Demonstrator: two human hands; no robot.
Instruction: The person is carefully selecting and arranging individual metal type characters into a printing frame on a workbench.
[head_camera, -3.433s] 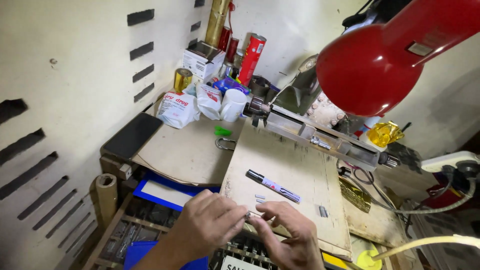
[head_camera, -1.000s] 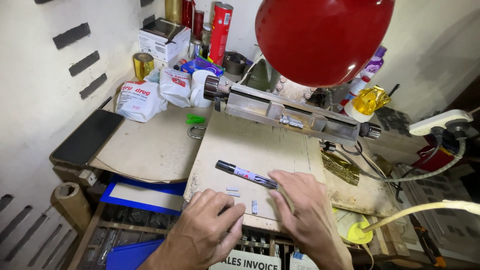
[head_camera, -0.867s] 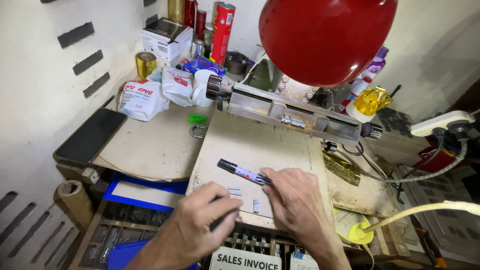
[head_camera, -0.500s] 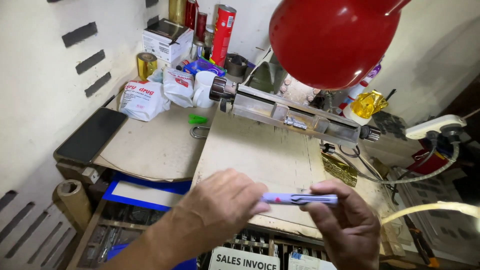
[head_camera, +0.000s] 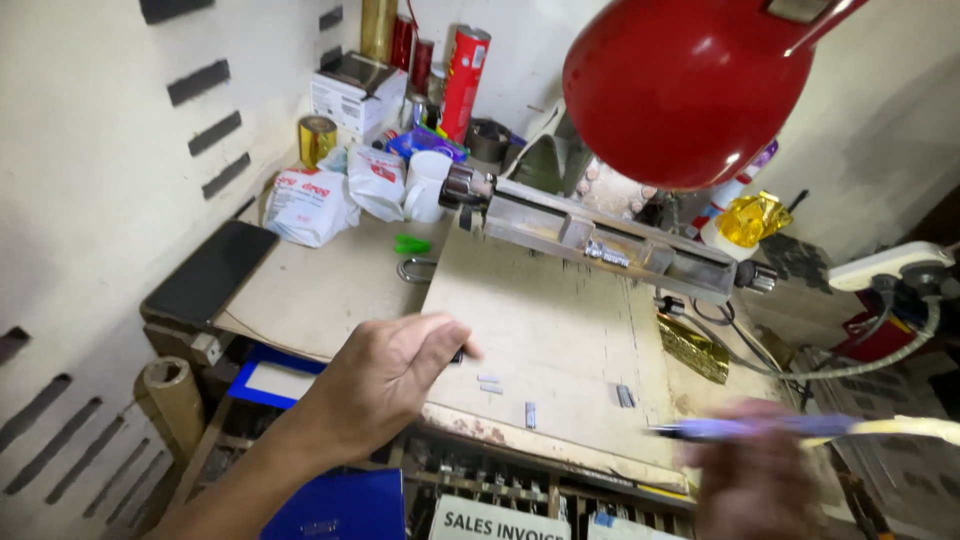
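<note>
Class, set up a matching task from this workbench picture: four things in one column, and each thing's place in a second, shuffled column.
Things:
1. red lamp shade
2. purple marker
3. white mug
4. cardboard tube

Places:
A. at the back of the bench, beside the white bags
B. below the bench edge, at the left
C. hanging above the metal rail
D. in the right hand

Pairs: 1-C, 2-D, 3-A, 4-B
</note>
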